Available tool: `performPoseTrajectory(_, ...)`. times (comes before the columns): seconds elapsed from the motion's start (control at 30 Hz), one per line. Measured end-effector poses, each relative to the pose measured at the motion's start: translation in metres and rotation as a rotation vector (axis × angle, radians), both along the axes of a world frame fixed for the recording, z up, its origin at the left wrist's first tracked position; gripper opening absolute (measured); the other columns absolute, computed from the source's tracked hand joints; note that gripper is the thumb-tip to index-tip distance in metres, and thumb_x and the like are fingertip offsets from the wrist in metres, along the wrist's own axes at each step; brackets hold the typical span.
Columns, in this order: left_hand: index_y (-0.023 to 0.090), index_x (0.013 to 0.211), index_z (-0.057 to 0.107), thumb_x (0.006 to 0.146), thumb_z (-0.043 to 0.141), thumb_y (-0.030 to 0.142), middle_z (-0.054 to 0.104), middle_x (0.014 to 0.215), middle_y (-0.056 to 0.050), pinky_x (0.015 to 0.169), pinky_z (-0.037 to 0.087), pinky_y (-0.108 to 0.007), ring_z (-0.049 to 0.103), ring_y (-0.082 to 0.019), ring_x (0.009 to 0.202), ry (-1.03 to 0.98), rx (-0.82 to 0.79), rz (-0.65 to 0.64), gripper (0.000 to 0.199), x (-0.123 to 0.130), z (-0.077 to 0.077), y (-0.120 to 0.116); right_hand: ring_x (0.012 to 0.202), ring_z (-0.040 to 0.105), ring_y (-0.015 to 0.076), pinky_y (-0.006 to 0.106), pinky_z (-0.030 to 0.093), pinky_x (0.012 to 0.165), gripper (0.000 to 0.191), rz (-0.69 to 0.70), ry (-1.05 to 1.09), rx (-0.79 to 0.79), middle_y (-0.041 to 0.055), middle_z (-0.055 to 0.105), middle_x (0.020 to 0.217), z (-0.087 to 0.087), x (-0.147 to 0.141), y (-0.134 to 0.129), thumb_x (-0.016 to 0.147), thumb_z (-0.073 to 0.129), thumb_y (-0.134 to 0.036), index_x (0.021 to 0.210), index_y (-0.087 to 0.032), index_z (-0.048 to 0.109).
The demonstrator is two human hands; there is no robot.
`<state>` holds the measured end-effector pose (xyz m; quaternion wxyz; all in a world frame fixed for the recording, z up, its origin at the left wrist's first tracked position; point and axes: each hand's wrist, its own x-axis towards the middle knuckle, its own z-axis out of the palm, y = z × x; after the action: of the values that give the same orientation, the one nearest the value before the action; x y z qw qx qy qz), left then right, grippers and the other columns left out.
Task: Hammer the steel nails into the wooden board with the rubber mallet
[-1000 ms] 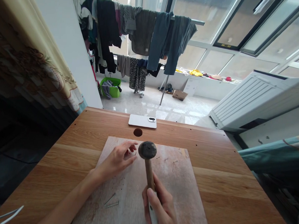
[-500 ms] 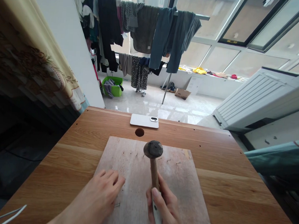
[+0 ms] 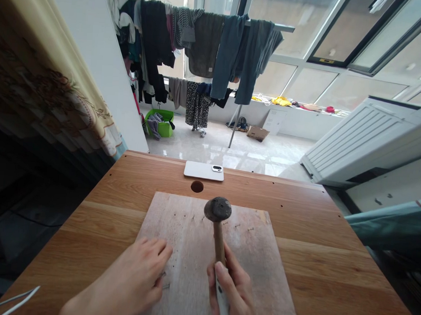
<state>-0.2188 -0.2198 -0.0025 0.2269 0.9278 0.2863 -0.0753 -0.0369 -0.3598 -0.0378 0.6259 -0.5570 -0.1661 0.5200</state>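
Gripping a hammer (image 3: 218, 241) over a board (image 3: 188, 294) on the desk (image 3: 332, 260), with the right hand (image 3: 236, 287) wrapped around its pale grip, near a row of nails (image 3: 251, 229) at far right. Curling the left hand (image 3: 143, 265) over the board's left, just beside loose nails (image 3: 166, 286); cannot tell whether pinching one. On the floor at far left, a green basket (image 3: 167, 130) with grey clothing (image 3: 154, 125) over its left rim; on a dark grey hanging garment (image 3: 203, 45), a pale tag (image 3: 210, 69) too small to read.
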Motion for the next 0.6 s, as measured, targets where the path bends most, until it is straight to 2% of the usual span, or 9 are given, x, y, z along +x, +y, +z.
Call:
performPoseTrajectory(0.17, 0.02, 0.093, 0.064, 0.068, 0.042, -0.007, 0.069, 0.098, -0.006, 0.084, 0.047, -0.041, 0.065, -0.028, 0.095, 0.081, -0.055, -0.031, 0.042, 0.004, -0.009, -0.016, 0.032, 0.049, 0.0025, 0.011, 0.034, 0.031, 0.07, 0.003, -0.011, 0.022, -0.0023, 0.064, 0.075, 0.001, -0.001, 0.001, 0.091, 0.072, -0.061, 0.144, -0.019, 0.053)
performPoseTrajectory(0.43, 0.02, 0.099, 0.064, 0.072, 0.045, -0.007, 0.07, 0.102, -0.006, 0.087, 0.046, -0.04, 0.064, -0.028, 0.098, 0.024, -0.031, -0.049, 0.043, 0.005, 0.003, 0.001, 0.031, 0.049, 0.0025, 0.011, 0.035, 0.031, 0.07, 0.012, -0.016, 0.018, -0.0033, 0.063, 0.075, 0.002, -0.001, 0.001, 0.089, 0.072, -0.063, 0.141, -0.019, 0.057)
performPoseTrajectory(0.6, 0.02, 0.101, 0.064, 0.065, 0.048, -0.008, 0.069, 0.105, -0.007, 0.088, 0.047, -0.043, 0.064, -0.031, 0.099, 0.088, 0.052, -0.097, 0.048, 0.005, 0.002, 0.0, 0.03, 0.047, 0.0013, 0.011, 0.034, 0.031, 0.069, -0.011, -0.017, 0.021, -0.0041, 0.062, 0.074, 0.005, -0.001, 0.002, 0.088, 0.074, -0.063, 0.139, -0.018, 0.058)
